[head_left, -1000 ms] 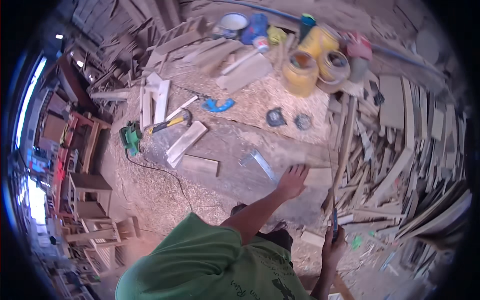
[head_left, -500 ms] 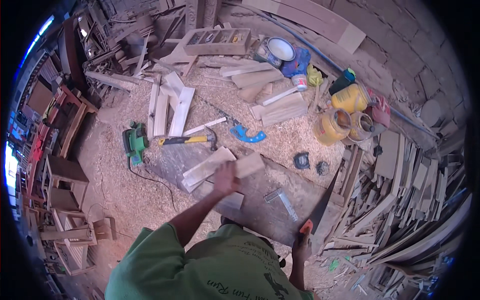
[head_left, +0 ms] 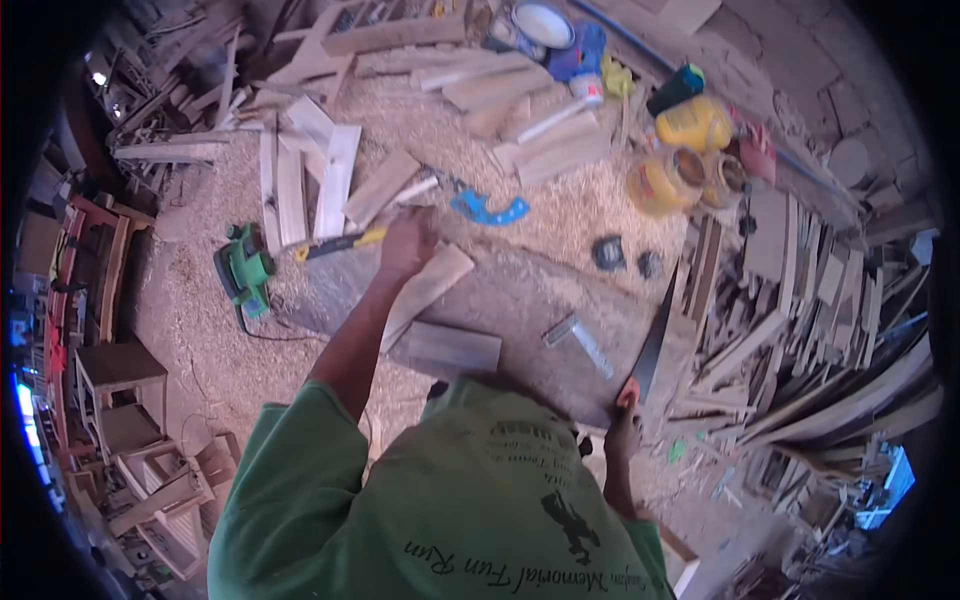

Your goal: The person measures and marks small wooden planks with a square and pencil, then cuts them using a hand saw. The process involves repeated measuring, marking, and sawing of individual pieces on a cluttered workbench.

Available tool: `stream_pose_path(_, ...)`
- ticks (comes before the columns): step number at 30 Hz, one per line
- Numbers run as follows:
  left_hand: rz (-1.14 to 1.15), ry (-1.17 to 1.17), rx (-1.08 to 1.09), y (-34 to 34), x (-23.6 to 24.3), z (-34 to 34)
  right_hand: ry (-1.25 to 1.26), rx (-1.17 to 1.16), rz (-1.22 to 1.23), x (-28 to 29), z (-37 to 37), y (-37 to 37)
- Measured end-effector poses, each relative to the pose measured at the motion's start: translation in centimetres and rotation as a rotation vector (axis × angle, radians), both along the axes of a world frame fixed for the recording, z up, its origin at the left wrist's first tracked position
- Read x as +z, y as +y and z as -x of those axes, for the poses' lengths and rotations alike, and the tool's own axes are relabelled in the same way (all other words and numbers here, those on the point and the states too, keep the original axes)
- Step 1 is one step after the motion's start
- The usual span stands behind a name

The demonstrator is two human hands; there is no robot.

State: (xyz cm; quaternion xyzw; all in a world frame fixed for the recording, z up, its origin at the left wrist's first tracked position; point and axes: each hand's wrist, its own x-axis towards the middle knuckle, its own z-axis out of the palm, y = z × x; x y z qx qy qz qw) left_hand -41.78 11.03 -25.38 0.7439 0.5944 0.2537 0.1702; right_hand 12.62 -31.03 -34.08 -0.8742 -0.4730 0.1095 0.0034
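Note:
My left hand (head_left: pixel 408 242) reaches over the bench, its blurred fingers covering the head end of a yellow-and-black hammer (head_left: pixel 345 244). Whether they grip anything is not clear. Just beyond it lies a short board (head_left: pixel 383 187), beside a thin pale stick (head_left: pixel 416 190). Under and beside my wrist is another flat board (head_left: pixel 432 285), with a shorter board (head_left: pixel 455 347) nearer me. At the bench's right side, my right hand (head_left: pixel 622 432) is closed round the orange handle of a handsaw (head_left: pixel 657 340), its dark blade pointing away from me.
A metal try square (head_left: pixel 578 343) lies on the bench (head_left: pixel 520 300). A blue-handled tool (head_left: pixel 488 208) sits beyond, among wood shavings. To the left are a green power planer (head_left: pixel 243 268) and pale boards (head_left: pixel 338 180). Yellow jars (head_left: pixel 665 182) stand at the far right, near stacked offcuts (head_left: pixel 790 290).
My left hand has moved away and left, from the boards to the hammer. The short board by it now lies farther off, beyond the hammer. My right hand keeps the saw. The view has shifted.

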Motion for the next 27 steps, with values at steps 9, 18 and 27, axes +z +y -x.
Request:
stream_pose_path(9, -0.027, 0.127, -0.236, -19.0, -2.8, -3.3, 0.101, -0.080, 0.040, 3.0, 2.6, 1.5)
stream_pose_path(18, 0.100, 0.317, 0.197, -14.5, -4.0, 0.0, 0.092, -0.039, -0.171, 3.1, 3.7, -5.0)
stream_pose_path(27, 0.044, 0.160, -0.418, -18.4, 0.5, -14.6, 0.247, -0.362, -0.058, 1.2, 2.7, -16.9)
